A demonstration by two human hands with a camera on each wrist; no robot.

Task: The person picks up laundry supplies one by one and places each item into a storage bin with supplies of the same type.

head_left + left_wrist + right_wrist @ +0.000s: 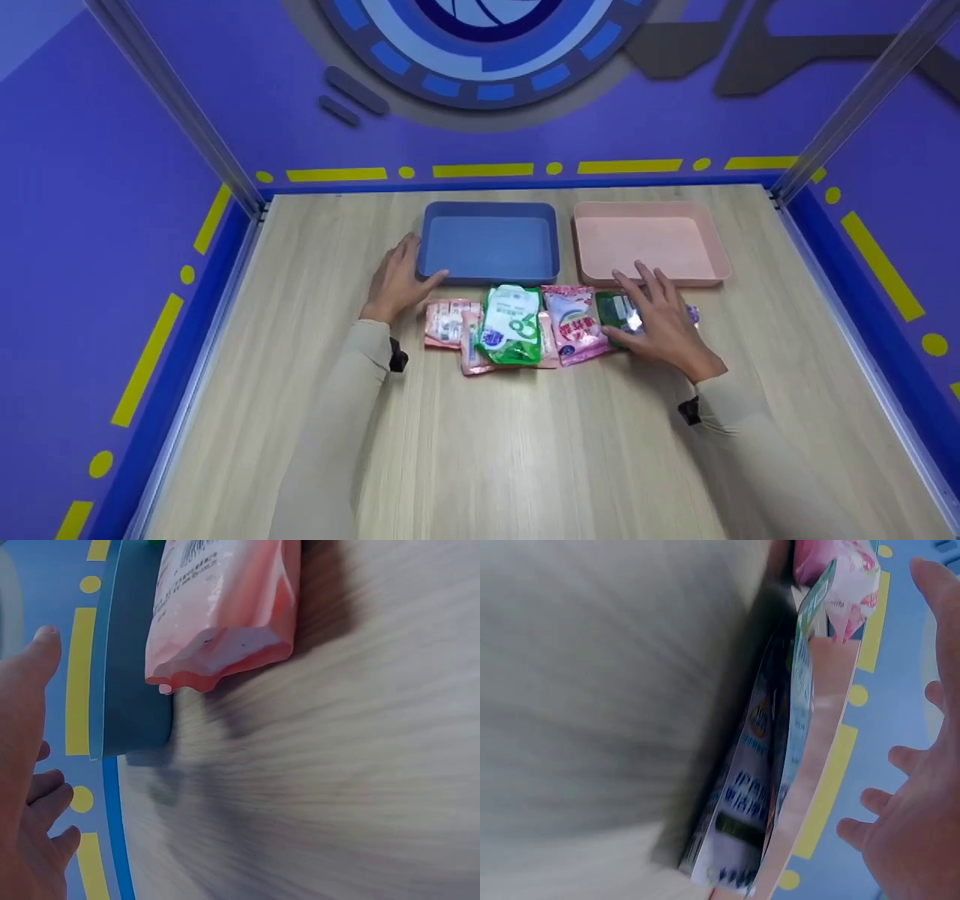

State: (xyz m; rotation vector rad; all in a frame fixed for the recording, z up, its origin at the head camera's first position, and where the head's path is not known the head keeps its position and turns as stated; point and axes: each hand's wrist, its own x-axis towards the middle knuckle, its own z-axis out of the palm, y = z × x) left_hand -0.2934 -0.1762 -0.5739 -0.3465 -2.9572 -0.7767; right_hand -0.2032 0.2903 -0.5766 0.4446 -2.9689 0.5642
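Observation:
My left hand is beside the left end of the blue tray, fingers spread and holding nothing. Just right of it lies a pink-and-white packet, its crimped end facing the left wrist view. A green-and-white packet lies on top of another pink packet. To the right is a pink packet with red lettering. Over a dark green packet hovers my right hand, fingers spread, partly hiding it. Under that packet, a white-and-purple printed carton shows in the right wrist view.
Behind the packets, to the right of the blue tray, stands a pink tray. Both trays hold nothing. The wooden table is bounded by a patterned blue back wall and side panels.

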